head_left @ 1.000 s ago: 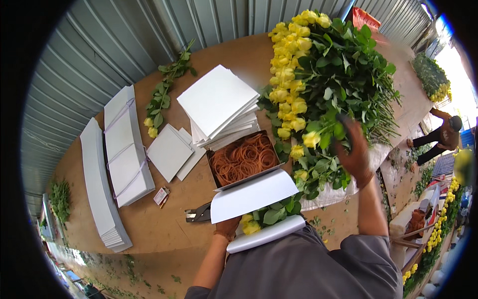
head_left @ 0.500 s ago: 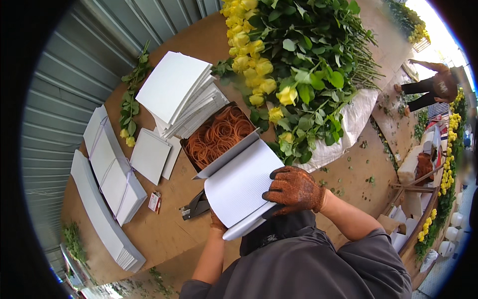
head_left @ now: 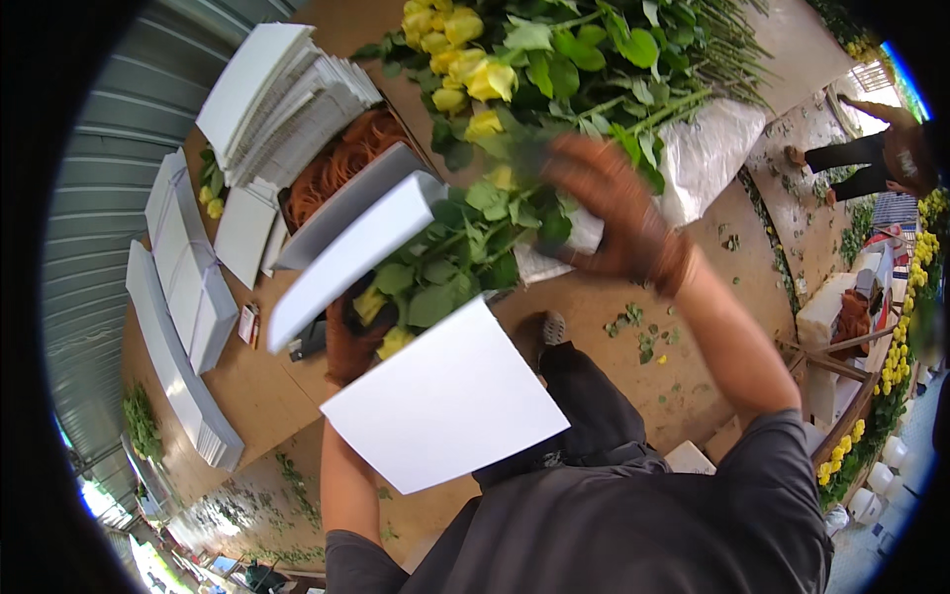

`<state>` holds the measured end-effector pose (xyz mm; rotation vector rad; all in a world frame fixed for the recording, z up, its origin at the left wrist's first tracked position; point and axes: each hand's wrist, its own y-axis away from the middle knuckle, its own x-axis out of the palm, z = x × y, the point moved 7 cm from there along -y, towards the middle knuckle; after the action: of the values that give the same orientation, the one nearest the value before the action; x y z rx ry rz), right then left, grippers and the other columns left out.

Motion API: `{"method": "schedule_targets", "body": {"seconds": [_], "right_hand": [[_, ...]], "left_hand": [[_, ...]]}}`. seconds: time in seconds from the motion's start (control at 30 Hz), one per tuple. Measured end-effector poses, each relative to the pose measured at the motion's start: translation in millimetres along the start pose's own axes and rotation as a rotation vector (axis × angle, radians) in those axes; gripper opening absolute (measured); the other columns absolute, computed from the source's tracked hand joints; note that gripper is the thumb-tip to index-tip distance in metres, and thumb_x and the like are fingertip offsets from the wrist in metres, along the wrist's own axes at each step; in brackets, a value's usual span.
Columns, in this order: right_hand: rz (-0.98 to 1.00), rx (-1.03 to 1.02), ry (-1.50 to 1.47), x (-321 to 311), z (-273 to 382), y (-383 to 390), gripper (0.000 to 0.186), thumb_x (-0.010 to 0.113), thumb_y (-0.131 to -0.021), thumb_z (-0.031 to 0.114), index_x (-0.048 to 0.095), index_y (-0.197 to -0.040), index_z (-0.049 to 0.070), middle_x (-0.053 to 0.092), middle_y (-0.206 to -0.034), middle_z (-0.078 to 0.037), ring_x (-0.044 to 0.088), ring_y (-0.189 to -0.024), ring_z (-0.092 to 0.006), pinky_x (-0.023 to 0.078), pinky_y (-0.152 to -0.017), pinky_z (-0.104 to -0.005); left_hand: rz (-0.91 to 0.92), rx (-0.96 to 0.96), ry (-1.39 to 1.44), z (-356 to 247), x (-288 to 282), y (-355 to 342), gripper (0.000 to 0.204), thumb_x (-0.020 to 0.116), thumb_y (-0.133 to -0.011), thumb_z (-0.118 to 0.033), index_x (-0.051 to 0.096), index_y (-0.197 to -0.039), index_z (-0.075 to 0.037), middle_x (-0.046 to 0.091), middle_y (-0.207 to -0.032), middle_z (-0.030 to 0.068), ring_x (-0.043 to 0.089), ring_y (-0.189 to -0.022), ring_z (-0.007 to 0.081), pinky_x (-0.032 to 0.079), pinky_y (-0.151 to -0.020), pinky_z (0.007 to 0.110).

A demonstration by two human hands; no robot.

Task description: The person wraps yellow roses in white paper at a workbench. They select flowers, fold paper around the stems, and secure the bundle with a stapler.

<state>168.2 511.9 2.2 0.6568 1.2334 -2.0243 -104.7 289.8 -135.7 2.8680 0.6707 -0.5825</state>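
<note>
Left hand (head_left: 348,345): left of centre, curled round yellow roses (head_left: 395,344)
Right hand (head_left: 618,218): upper centre, blurred, spread beside green leaves (head_left: 435,289)
White card (head_left: 445,401): lower centre, below the roses

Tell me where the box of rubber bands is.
In the head view, the box sits on the table, left of centre, between the stacked white cards and the curved white sheet.

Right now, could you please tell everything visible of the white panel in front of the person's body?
The white panel is plain, smooth-looking and four-sided, like stiff paper or thin card. It looks nearly flat, its face toward the camera, slanted in front of the person's body. Along its upper edge lie yellow roses and green leaves; its left corner overlaps the wrist of the left hand in view. Whether it joins the white flap above is hidden.
</note>
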Motion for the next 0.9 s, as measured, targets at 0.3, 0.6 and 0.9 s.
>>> {"method": "schedule_targets", "body": {"seconds": [0.3, 0.6, 0.9], "right_hand": [[0.112, 0.289, 0.413, 19, -140, 142, 0.073, 0.072, -0.083, 0.046, 0.047, -0.142, 0.011, 0.043, -0.146, -0.018, 0.041, -0.133, -0.0411, 0.031, -0.112, -0.052], [-0.131, 0.211, 0.271, 7, -133, 107, 0.074, 0.076, -0.079, 0.019, 0.045, -0.145, 0.008, 0.042, -0.148, -0.019, 0.041, -0.134, -0.04, 0.034, -0.112, -0.0456], [-0.095, 0.459, 0.485, 31, -153, 113, 0.072, 0.072, -0.082, 0.017, 0.04, -0.145, 0.004, 0.045, -0.145, -0.021, 0.041, -0.132, -0.0422, 0.032, -0.112, -0.049]], "left_hand": [[0.047, 0.167, -0.262, 10, -6, -6, 0.057, 0.07, -0.078, -0.002, 0.052, -0.132, 0.0, 0.049, -0.141, 0.019, 0.049, -0.129, 0.0315, 0.038, -0.109, 0.04], [-0.034, 0.071, -0.287, 30, -24, 7, 0.057, 0.064, -0.082, -0.008, 0.048, -0.136, 0.003, 0.052, -0.139, 0.0186, 0.051, -0.125, 0.032, 0.038, -0.107, 0.041], [0.02, 0.084, -0.199, -6, 0, -3, 0.067, 0.074, -0.077, -0.004, 0.049, -0.138, 0.0, 0.053, -0.134, 0.0183, 0.049, -0.127, 0.0294, 0.039, -0.107, 0.039]]}}
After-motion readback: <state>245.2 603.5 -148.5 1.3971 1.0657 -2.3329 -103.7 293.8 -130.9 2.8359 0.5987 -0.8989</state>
